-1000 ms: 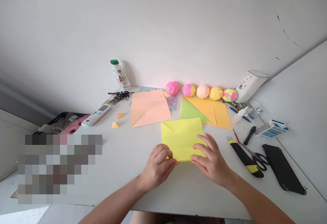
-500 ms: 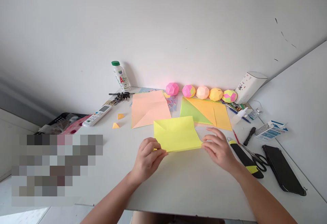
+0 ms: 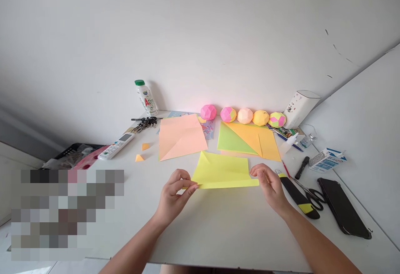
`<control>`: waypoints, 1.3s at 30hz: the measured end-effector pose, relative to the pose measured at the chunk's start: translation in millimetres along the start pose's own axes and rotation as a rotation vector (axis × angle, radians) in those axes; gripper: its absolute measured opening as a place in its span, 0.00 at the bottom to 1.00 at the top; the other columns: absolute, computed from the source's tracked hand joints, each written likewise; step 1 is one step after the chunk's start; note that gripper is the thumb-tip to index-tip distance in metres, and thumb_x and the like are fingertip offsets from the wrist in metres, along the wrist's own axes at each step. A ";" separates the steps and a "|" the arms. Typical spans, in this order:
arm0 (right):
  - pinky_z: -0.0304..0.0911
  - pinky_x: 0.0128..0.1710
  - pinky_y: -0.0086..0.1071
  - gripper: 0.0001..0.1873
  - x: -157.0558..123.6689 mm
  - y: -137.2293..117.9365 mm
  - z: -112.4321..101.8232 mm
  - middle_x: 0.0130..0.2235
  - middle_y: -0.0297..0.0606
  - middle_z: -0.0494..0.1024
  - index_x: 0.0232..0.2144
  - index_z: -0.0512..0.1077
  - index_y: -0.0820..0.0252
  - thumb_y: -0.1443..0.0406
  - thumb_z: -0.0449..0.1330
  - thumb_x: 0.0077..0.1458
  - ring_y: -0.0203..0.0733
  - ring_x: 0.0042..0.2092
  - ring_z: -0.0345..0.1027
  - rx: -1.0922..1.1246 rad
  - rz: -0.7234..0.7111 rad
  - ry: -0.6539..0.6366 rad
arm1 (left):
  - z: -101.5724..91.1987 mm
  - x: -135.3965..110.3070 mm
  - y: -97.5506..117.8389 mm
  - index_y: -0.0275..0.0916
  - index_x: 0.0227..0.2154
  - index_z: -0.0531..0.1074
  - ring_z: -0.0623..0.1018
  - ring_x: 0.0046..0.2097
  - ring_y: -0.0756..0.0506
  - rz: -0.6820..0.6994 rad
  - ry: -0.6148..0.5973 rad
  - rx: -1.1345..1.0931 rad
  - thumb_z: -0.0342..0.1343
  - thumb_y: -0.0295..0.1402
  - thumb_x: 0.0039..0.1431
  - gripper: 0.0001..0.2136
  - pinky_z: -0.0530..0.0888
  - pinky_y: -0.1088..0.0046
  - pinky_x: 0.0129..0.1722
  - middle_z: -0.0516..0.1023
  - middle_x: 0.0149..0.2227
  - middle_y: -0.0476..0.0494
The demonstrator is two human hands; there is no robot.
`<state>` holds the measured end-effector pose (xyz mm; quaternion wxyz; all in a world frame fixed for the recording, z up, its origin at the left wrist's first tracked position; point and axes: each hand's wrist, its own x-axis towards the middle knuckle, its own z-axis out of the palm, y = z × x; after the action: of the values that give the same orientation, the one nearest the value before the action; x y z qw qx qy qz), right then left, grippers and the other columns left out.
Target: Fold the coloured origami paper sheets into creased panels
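A sheet of yellow paper (image 3: 223,167) lies before me, with a narrow strip folded along its near edge. My left hand (image 3: 178,192) is closed, pinching the left end of that strip between thumb and fingers. At the opposite end, my right hand (image 3: 267,182) has its fingers curled around the strip's right end, partly hidden behind the paper. Beyond the yellow sheet lie a peach sheet (image 3: 183,136) on the left and a green sheet (image 3: 233,138) with an orange sheet (image 3: 270,142) on the right.
Several faceted paper balls (image 3: 245,116) line the wall. A bottle (image 3: 146,99), keys (image 3: 146,122), a remote (image 3: 116,146) and orange paper bits (image 3: 145,146) are left. Right are a glue bottle (image 3: 289,143), cutter (image 3: 295,194), scissors (image 3: 314,197), small box (image 3: 327,160) and phone (image 3: 343,207).
The yellow paper's near edge now shows a folded strip reaching further right. My right hand has drawn its fingers in, while my left hand has shifted slightly left and keeps its pinch.
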<state>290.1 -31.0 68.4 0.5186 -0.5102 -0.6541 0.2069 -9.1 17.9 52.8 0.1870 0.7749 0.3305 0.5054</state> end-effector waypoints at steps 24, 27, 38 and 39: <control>0.59 0.28 0.31 0.13 3.5 -12.5 -0.2 0.26 0.31 0.64 0.23 0.61 0.56 0.62 0.57 0.59 0.36 0.28 0.59 -0.088 -0.040 -0.079 | 1.4 -3.4 -6.8 0.43 0.29 0.76 0.71 0.32 0.49 -0.095 0.000 -0.045 0.57 0.34 0.60 0.06 0.72 0.73 0.30 0.67 0.28 0.49; 0.59 0.28 0.30 0.14 4.6 -11.6 -2.5 0.26 0.31 0.64 0.23 0.61 0.56 0.62 0.57 0.59 0.35 0.28 0.59 -0.065 -0.005 -0.062 | 0.9 -4.0 -7.2 0.43 0.29 0.76 0.72 0.33 0.49 -0.148 0.036 -0.019 0.57 0.36 0.60 0.06 0.71 0.73 0.30 0.69 0.29 0.48; 0.59 0.31 0.30 0.13 7.3 -1.9 -7.2 0.27 0.32 0.66 0.24 0.64 0.56 0.60 0.58 0.58 0.36 0.30 0.61 -0.064 0.052 0.029 | -3.8 -1.3 -2.8 0.43 0.36 0.73 0.72 0.34 0.47 -0.375 0.125 0.002 0.52 0.40 0.62 0.09 0.70 0.72 0.32 0.71 0.30 0.48; 0.59 0.31 0.30 0.13 7.2 -1.5 -7.2 0.27 0.32 0.66 0.24 0.64 0.56 0.60 0.58 0.58 0.36 0.30 0.61 -0.067 0.051 0.028 | -3.8 -0.9 -2.5 0.43 0.37 0.73 0.73 0.35 0.47 -0.385 0.107 -0.009 0.53 0.41 0.61 0.09 0.70 0.72 0.33 0.71 0.31 0.47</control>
<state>296.3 -27.1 75.7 0.5050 -0.5467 -0.6402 0.1906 -13.6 18.8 52.2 0.2659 0.6685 0.4797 0.5023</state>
